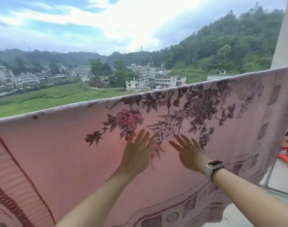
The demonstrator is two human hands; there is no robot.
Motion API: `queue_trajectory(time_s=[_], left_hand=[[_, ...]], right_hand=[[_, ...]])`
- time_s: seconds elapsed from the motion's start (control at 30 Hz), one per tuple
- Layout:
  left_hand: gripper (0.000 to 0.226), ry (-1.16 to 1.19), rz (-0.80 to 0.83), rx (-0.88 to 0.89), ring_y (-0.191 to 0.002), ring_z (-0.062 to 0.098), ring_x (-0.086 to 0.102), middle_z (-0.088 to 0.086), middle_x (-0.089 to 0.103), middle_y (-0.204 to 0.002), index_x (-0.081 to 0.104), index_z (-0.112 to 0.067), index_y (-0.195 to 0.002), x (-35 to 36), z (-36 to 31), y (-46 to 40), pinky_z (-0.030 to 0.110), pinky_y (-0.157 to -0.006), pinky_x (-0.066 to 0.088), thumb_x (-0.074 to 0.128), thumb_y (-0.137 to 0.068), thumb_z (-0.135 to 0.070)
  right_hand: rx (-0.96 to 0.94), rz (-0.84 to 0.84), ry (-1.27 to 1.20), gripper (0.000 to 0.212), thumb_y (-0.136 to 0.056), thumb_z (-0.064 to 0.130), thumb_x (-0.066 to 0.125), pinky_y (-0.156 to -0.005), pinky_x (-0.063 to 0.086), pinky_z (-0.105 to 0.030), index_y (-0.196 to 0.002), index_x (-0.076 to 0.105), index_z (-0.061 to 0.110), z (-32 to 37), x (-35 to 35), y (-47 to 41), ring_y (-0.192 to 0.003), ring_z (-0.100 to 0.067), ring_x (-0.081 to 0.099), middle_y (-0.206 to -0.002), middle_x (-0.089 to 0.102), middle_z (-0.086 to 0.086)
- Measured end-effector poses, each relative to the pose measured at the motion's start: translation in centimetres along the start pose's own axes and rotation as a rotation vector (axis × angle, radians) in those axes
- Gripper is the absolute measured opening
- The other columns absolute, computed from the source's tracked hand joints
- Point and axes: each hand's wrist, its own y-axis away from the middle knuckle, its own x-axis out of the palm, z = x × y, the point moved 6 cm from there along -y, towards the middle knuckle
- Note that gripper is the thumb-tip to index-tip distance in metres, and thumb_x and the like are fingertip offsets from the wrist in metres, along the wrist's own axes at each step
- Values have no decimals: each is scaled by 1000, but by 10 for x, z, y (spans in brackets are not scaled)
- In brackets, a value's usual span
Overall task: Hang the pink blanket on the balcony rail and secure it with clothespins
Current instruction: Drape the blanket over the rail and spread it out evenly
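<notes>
From your head camera, the pink plush blanket with dark floral print (156,115) hangs draped over the balcony rail. Your left hand (136,154) and right hand (189,154) lie flat against its flower pattern, fingers straight, each grip apart and holding nothing.

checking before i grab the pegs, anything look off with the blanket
Two dark spots sit near the pink blanket's top fold at the left, apart from the flower print, like stains. No clothespins show along the top. Both hands, left and right, lie flat on it.
</notes>
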Motion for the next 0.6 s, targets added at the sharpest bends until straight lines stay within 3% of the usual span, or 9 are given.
queue_trajectory(time_s=[0.13, 0.2, 0.3, 0.37, 0.43, 0.5, 0.6], left_hand=[[57, -69, -108, 135, -140, 29, -10, 10, 1, -154, 1, -14, -143, -9, -58, -88, 54, -107, -16, 27, -92, -15], [57, -43, -152, 173, -140, 29, -8, 9, 2, -154, 5, -16, -143, -5, -89, -131, 53, -107, -16, 30, -92, -18], [55, 58, -182, 211, -141, 30, 4, 10, 13, -152, 16, -17, -142, 15, -145, -192, 50, -109, -13, 36, -91, -21], [56, 124, -188, 242, -137, 30, 22, 13, 32, -146, 33, -16, -137, 36, -187, -234, 50, -111, 3, 49, -83, -16], [54, 203, -197, 277, -127, 29, 43, 12, 53, -132, 52, -16, -123, 56, -232, -278, 51, -108, 24, 63, -70, -12], [53, 295, -235, 316, -115, 29, 54, 11, 62, -119, 59, -16, -111, 69, -278, -327, 51, -100, 38, 71, -60, -11], [53, 431, -269, 421, -103, 29, 60, 11, 66, -108, 61, -14, -105, 74, -348, -404, 45, -87, 50, 76, -53, -11]], right_hand=[[89, -96, -16, 63, -91, 17, 38, -115, 8, -48, -144, 6, 28, -81, -24, 0, -142, -22, -3, -155, -3, -1], [160, -158, -27, 62, -90, 16, 41, -114, 13, -48, -144, 12, 24, -127, -33, 2, -141, -25, 6, -154, 8, -5], [264, -270, -11, 57, -79, 9, 52, -104, 30, -54, -134, 38, 15, -204, -35, 15, -131, -33, 35, -142, 39, -14], [341, -274, 4, 54, -75, 8, 55, -99, 32, -57, -128, 46, 13, -262, -30, 28, -126, -34, 42, -135, 48, -14], [441, -229, 19, 51, -84, 14, 46, -108, 21, -53, -134, 39, 15, -324, -24, 43, -135, -27, 28, -144, 36, -10], [524, -180, 66, 49, -88, 22, 35, -112, 13, -48, -137, 33, 18, -387, -20, 56, -139, -21, 16, -149, 27, -4], [628, -203, 121, 47, -88, 25, 31, -111, 17, -46, -134, 40, 18, -481, -26, 70, -136, -22, 24, -145, 35, -5]])
